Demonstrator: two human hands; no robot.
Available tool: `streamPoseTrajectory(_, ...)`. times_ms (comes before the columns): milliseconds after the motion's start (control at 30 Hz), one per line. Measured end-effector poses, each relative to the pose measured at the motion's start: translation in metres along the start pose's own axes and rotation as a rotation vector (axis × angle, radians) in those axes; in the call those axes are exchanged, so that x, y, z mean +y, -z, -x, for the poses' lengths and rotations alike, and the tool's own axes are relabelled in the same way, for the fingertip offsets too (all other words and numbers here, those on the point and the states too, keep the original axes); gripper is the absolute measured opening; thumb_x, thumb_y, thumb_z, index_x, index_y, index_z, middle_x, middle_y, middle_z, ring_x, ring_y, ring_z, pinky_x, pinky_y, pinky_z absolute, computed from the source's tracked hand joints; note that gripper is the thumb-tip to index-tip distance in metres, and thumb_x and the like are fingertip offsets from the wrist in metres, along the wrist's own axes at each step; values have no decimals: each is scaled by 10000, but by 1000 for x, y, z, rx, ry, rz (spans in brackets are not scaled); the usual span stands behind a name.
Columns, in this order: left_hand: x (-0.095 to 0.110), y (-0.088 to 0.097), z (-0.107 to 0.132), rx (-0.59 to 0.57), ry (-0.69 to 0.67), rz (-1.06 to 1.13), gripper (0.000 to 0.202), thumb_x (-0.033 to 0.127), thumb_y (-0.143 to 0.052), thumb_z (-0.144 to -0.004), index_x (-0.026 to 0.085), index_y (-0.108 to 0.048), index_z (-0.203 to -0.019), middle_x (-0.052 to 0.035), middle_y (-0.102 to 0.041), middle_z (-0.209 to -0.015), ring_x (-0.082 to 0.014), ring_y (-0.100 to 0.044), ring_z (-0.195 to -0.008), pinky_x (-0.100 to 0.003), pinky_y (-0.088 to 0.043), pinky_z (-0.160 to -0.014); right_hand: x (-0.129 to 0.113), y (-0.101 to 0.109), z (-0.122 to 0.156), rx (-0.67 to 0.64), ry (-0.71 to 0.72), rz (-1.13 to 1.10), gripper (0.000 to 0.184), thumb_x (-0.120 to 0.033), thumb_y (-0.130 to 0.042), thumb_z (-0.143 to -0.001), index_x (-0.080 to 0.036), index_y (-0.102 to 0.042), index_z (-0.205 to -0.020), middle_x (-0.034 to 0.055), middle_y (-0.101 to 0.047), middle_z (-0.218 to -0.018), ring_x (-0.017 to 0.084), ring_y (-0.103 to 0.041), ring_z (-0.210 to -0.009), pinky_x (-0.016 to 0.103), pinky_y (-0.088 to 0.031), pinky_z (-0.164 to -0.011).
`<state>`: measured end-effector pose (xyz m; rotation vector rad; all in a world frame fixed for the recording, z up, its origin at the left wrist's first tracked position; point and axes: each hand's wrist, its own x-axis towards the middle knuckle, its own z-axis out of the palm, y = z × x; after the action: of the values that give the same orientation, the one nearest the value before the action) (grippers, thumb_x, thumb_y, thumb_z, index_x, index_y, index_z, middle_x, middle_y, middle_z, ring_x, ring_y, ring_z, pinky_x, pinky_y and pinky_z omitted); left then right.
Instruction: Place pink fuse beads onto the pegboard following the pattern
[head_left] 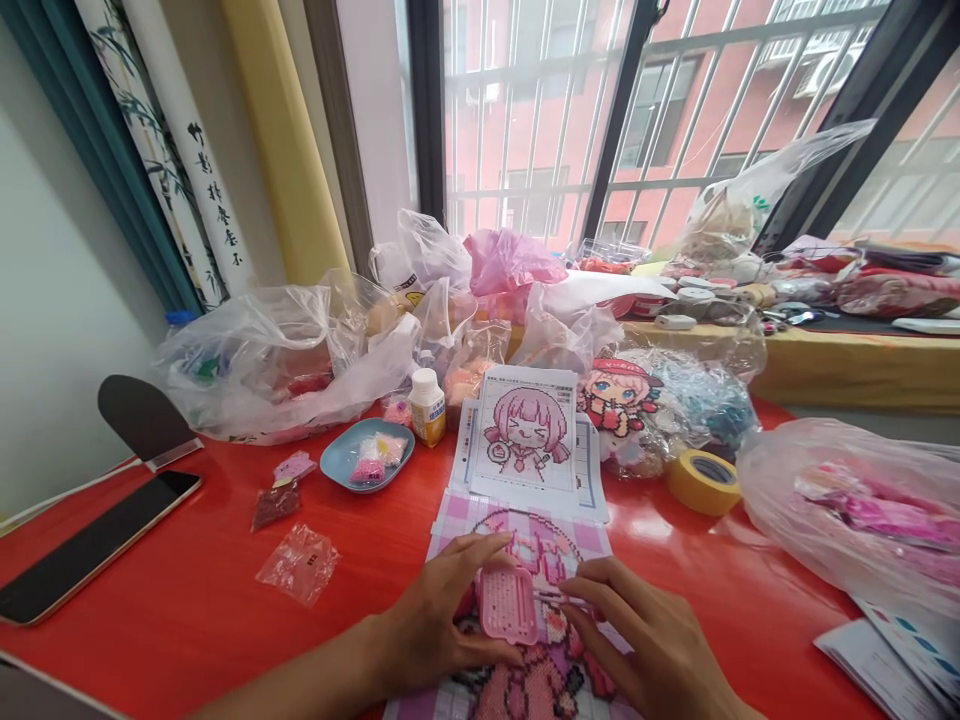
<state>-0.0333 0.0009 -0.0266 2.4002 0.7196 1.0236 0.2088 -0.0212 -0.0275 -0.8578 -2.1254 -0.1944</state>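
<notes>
My left hand is closed around the edges of a small pink plastic tray, thumb at its near side and fingers at its far side. Small pale grains or beads seem to lie inside it. Pinched in my right hand is a thin pale stick-like tool, its tip at the tray's right edge; its exact kind is unclear. Beneath both hands lies a bead-patterned picture of a pink-haired cartoon figure, partly covered by them. A printed chart of a similar figure lies just beyond.
Left on the red table are a phone, small plastic packets and a blue dish holding bead bags. A white bottle, yellow tape roll and plastic bags surround the papers. The windowsill is cluttered.
</notes>
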Motion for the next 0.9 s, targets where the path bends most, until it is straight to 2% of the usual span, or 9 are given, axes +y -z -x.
streamPoseTrajectory(267, 0, -1, -1, 0, -3, 15, 904, 506, -713, -719, 328, -204, -1445, -79, -663, -1163, -245, -619, -1117, -418, -457, -1025, 0, 0, 3, -55, -16, -26, 132, -198, -487, -933, -190, -579, -1027, 48, -623, -843, 109, -631, -688, 200, -475, -535)
streamPoseTrajectory(533, 1, 0, -1, 4, 17, -6, 887, 489, -712, -729, 313, -217, -1443, -90, -662, -1159, -256, -623, -1121, -437, -469, -1015, -3, 1, 3, -104, -7, -88, 105, -200, -483, -929, -198, -576, -979, 29, -608, -815, 96, -591, -619, 210, -453, -508)
streamPoseTrajectory(900, 1, -1, -2, 2, 8, -21, 873, 490, -702, -739, 302, -219, -1442, -93, -669, -1149, -252, -627, -1120, -424, -478, -1007, -1, 0, 3, -119, -5, -83, 106, -202, -492, -926, -188, -579, -985, 30, -609, -815, 98, -588, -622, 216, -443, -506)
